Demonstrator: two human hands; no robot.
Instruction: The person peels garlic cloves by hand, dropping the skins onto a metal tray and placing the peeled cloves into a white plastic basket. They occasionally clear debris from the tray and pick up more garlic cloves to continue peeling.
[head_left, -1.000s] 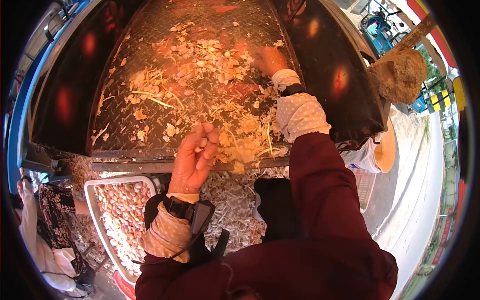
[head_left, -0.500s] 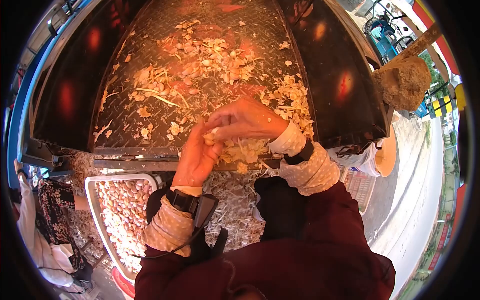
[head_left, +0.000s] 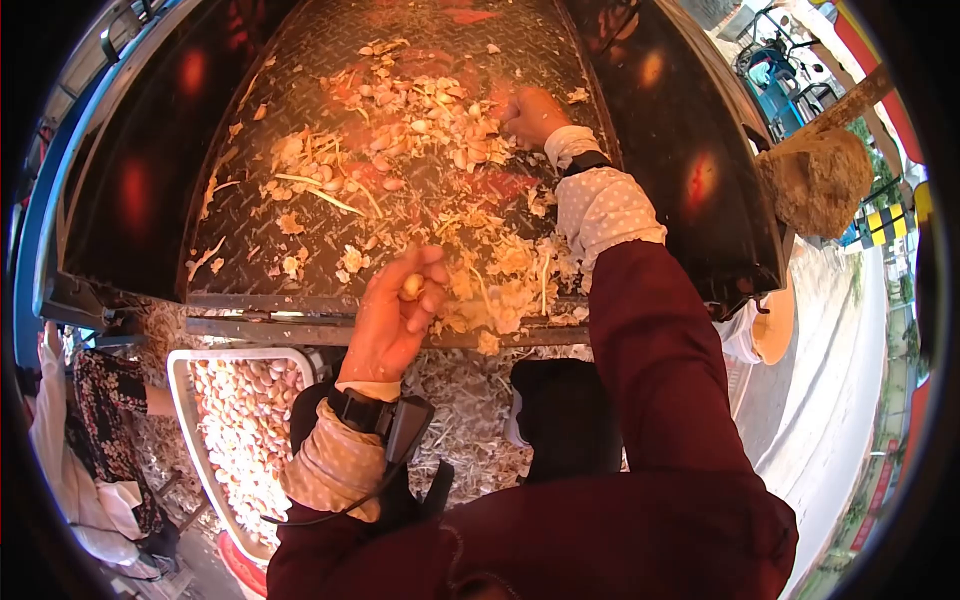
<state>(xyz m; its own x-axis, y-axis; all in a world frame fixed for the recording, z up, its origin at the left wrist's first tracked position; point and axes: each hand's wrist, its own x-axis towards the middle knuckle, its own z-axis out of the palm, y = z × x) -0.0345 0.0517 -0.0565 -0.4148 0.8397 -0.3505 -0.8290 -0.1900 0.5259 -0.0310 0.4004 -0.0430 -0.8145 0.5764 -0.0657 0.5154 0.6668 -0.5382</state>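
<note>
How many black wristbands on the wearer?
2. The left band is below the left hand, which holds a clove; the right band is behind the right hand. Sleeves could hide more.

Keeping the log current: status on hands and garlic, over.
Left hand cupping a garlic clove. Right hand beside heaped cloves, grip unclear. Loose skins between hands.
</note>
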